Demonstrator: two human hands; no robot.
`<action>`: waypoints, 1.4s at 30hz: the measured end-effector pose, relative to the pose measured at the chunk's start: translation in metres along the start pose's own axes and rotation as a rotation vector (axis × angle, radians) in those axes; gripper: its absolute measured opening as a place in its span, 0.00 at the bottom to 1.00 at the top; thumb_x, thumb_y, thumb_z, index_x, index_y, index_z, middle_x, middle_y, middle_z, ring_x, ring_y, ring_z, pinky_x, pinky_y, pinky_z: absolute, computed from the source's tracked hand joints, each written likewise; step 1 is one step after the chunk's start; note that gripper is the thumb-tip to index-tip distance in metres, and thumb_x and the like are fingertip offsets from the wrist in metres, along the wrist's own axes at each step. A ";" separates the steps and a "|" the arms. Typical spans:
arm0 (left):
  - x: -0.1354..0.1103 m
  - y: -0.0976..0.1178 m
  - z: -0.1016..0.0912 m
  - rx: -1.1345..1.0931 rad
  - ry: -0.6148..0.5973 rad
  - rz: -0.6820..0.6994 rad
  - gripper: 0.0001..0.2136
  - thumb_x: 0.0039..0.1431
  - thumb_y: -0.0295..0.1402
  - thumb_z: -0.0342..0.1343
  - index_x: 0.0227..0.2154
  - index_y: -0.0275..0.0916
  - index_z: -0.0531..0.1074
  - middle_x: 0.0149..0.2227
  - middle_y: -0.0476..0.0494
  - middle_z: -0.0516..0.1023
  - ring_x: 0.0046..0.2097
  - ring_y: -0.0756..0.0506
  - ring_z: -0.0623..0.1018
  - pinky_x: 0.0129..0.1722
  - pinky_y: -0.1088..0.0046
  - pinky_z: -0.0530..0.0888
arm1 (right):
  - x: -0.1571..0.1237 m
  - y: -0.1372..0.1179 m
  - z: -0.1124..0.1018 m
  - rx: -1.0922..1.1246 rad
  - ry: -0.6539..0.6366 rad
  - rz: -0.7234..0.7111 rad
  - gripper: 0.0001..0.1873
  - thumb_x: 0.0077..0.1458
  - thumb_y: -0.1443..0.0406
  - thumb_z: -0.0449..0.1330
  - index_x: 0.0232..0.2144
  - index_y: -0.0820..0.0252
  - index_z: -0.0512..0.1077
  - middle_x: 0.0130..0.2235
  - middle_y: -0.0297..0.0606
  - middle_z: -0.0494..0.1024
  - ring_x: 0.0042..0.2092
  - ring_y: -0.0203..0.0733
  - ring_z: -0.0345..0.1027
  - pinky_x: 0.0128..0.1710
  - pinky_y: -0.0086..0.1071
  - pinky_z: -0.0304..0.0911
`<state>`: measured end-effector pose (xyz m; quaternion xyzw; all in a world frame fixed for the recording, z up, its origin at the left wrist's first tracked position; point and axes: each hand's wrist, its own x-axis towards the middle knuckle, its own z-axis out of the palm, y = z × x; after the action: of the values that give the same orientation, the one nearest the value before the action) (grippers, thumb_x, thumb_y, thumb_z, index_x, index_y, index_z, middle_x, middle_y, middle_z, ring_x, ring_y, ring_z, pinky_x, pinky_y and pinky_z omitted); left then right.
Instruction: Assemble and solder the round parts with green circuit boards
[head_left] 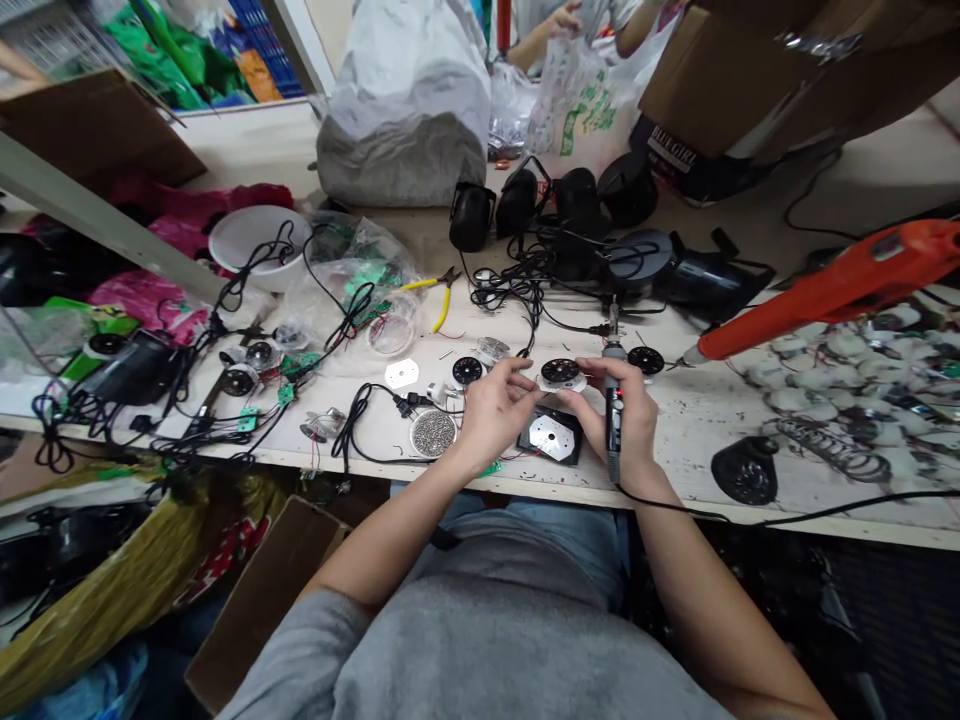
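Note:
Between both hands sits a small round part with a slotted black top and a pale base (561, 372). My left hand (495, 412) pinches its left side with the fingertips. My right hand (634, 415) touches its right side with thumb and finger, and also grips a corded soldering iron (614, 400), metal tip pointing up. Below the hands lies a black square housing with a silver plate (553, 437). A similar black disc (466, 372) rests left of my left hand, and another disc (646, 360) is beyond my right hand.
A round tin of metallic wool or beads (433, 434) stands near the front edge. Yellow-handled cutters (441, 300) lie behind. An orange power tool (825, 290) reaches in from the right. Black lamp-like housings (577, 200) with tangled cables stand at the back. Another person's hand (562, 20) shows beyond.

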<state>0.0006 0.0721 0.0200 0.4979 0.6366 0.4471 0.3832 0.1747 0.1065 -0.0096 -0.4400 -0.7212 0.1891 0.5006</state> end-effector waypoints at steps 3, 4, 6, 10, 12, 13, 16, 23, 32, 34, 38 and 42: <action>0.001 -0.004 0.001 -0.213 -0.009 -0.006 0.08 0.52 0.27 0.66 0.36 0.37 0.77 0.31 0.46 0.81 0.34 0.49 0.80 0.37 0.73 0.77 | -0.003 0.003 0.002 0.036 0.001 0.057 0.21 0.56 0.57 0.69 0.49 0.53 0.70 0.46 0.41 0.80 0.46 0.48 0.78 0.47 0.45 0.76; 0.001 -0.006 0.000 -0.287 -0.028 -0.016 0.10 0.50 0.28 0.68 0.37 0.37 0.77 0.31 0.47 0.81 0.34 0.48 0.81 0.38 0.73 0.77 | -0.004 0.004 0.003 0.064 -0.004 0.084 0.21 0.56 0.57 0.69 0.49 0.53 0.70 0.46 0.41 0.80 0.47 0.48 0.78 0.47 0.45 0.76; 0.001 -0.009 -0.002 -0.410 -0.071 -0.056 0.18 0.47 0.31 0.71 0.42 0.37 0.76 0.30 0.48 0.82 0.34 0.48 0.81 0.38 0.72 0.78 | -0.007 0.007 0.009 0.131 -0.029 0.142 0.22 0.55 0.56 0.69 0.49 0.54 0.70 0.47 0.42 0.80 0.47 0.48 0.78 0.47 0.44 0.77; -0.003 -0.016 -0.006 -0.486 -0.119 -0.112 0.20 0.42 0.35 0.74 0.38 0.36 0.75 0.30 0.47 0.82 0.34 0.48 0.82 0.39 0.71 0.79 | -0.011 0.009 0.018 0.175 -0.108 0.197 0.22 0.56 0.55 0.67 0.50 0.54 0.69 0.47 0.42 0.79 0.45 0.46 0.78 0.43 0.42 0.78; -0.005 -0.019 -0.008 -0.461 -0.144 -0.107 0.17 0.44 0.36 0.74 0.34 0.36 0.76 0.31 0.46 0.83 0.34 0.48 0.82 0.39 0.70 0.80 | -0.012 0.008 0.019 0.118 -0.125 0.135 0.21 0.58 0.56 0.66 0.50 0.55 0.69 0.46 0.43 0.79 0.43 0.46 0.78 0.42 0.42 0.78; -0.007 -0.021 -0.008 -0.443 -0.156 -0.097 0.16 0.45 0.37 0.73 0.35 0.36 0.77 0.32 0.45 0.83 0.34 0.47 0.82 0.39 0.69 0.80 | -0.011 0.006 0.017 0.071 -0.120 0.081 0.19 0.59 0.58 0.65 0.50 0.56 0.70 0.45 0.43 0.79 0.43 0.47 0.78 0.43 0.42 0.78; -0.011 -0.021 -0.009 -0.345 -0.164 -0.038 0.22 0.50 0.35 0.70 0.49 0.37 0.76 0.33 0.46 0.84 0.36 0.47 0.83 0.41 0.69 0.81 | -0.011 -0.003 0.008 -0.059 -0.079 -0.064 0.16 0.60 0.61 0.64 0.50 0.56 0.71 0.43 0.43 0.80 0.44 0.48 0.77 0.43 0.44 0.76; -0.021 -0.009 -0.010 0.123 -0.176 0.298 0.28 0.61 0.24 0.57 0.64 0.42 0.64 0.38 0.49 0.84 0.49 0.45 0.81 0.57 0.64 0.74 | -0.015 -0.032 -0.006 0.145 -0.193 0.058 0.14 0.61 0.62 0.63 0.49 0.54 0.70 0.44 0.39 0.82 0.39 0.41 0.80 0.41 0.36 0.77; -0.021 -0.008 -0.008 0.301 -0.275 0.406 0.32 0.60 0.21 0.52 0.67 0.41 0.57 0.43 0.46 0.84 0.52 0.44 0.80 0.54 0.66 0.76 | -0.018 -0.037 -0.001 0.152 -0.178 0.069 0.12 0.60 0.62 0.65 0.46 0.53 0.70 0.40 0.36 0.83 0.34 0.39 0.79 0.37 0.33 0.77; -0.023 -0.007 -0.007 0.280 -0.278 0.365 0.31 0.61 0.23 0.52 0.67 0.42 0.57 0.43 0.46 0.84 0.50 0.44 0.81 0.52 0.67 0.76 | -0.018 -0.036 0.001 0.138 -0.168 0.066 0.09 0.61 0.63 0.62 0.45 0.53 0.70 0.38 0.35 0.82 0.34 0.39 0.79 0.37 0.33 0.77; -0.023 -0.009 -0.006 0.114 -0.265 0.225 0.27 0.61 0.25 0.56 0.64 0.40 0.62 0.38 0.48 0.84 0.37 0.48 0.83 0.41 0.73 0.78 | -0.020 -0.034 0.001 0.151 -0.117 0.083 0.08 0.61 0.64 0.62 0.44 0.53 0.71 0.34 0.33 0.81 0.33 0.39 0.78 0.36 0.33 0.76; -0.019 -0.009 -0.008 0.090 -0.273 0.211 0.09 0.62 0.29 0.59 0.45 0.38 0.77 0.37 0.44 0.83 0.36 0.48 0.81 0.37 0.74 0.77 | -0.023 -0.031 0.000 0.173 -0.102 0.151 0.10 0.59 0.62 0.64 0.44 0.53 0.71 0.35 0.33 0.82 0.33 0.40 0.78 0.36 0.34 0.76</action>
<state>-0.0057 0.0516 0.0152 0.6347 0.5424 0.3840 0.3943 0.1634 0.0707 -0.0010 -0.4380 -0.6916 0.3100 0.4835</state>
